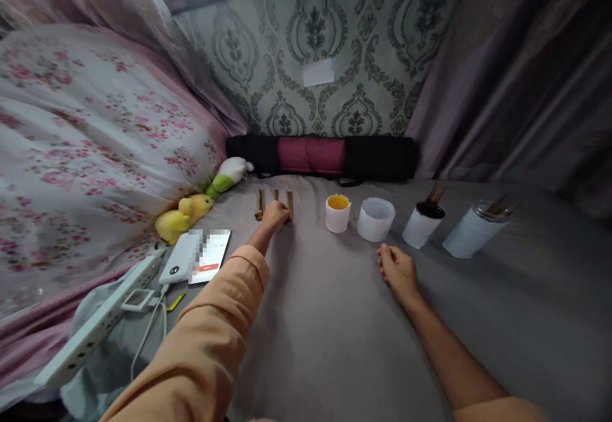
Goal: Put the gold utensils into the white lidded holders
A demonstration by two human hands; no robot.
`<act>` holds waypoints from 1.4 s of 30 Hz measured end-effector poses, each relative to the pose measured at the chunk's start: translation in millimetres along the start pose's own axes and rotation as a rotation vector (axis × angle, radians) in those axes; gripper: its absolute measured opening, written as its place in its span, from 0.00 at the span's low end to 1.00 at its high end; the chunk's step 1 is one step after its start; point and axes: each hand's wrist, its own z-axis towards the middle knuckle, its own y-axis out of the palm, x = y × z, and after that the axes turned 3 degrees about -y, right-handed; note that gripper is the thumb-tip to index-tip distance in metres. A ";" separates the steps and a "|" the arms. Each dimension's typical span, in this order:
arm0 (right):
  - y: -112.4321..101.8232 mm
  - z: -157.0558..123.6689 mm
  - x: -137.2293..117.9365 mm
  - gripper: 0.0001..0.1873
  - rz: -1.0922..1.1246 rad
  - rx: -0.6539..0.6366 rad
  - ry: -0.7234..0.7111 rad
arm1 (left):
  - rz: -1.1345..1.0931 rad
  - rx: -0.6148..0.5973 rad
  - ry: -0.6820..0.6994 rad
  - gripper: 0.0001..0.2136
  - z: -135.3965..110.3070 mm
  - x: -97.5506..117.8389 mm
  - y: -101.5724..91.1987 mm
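My left hand reaches out over the grey sheet with its fingers curled downward, among several thin gold-brown bundles. One bundle is right beside its fingers, and another bundle lies to its left. The back of the hand hides the fingertips, so what they grip cannot be made out. Loosely closed, my right hand rests on the sheet with nothing seen in it. Just beyond it stands a wide white cup. To that cup's left is a smaller white cup with a yellow inside.
On the right, a dark-mouthed white container and a tilted pale jar hold brown sticks. A black-and-maroon roll lies along the wall. Yellow plush toys, a phone, a white device and a power strip are left.
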 end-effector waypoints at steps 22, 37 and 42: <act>-0.6 -0.4 -2.7 0.22 0.007 -0.010 0.017 | -1.053 -0.285 -0.221 0.04 -13.9 -4.0 30.5; -0.4 -0.4 -2.1 0.21 -0.012 -0.018 0.014 | -1.305 -0.319 -0.195 0.06 -37.3 -5.5 43.1; 0.1 0.3 1.9 0.22 -0.005 -0.020 -0.003 | -1.345 -0.314 -0.170 0.05 -52.3 -2.8 51.8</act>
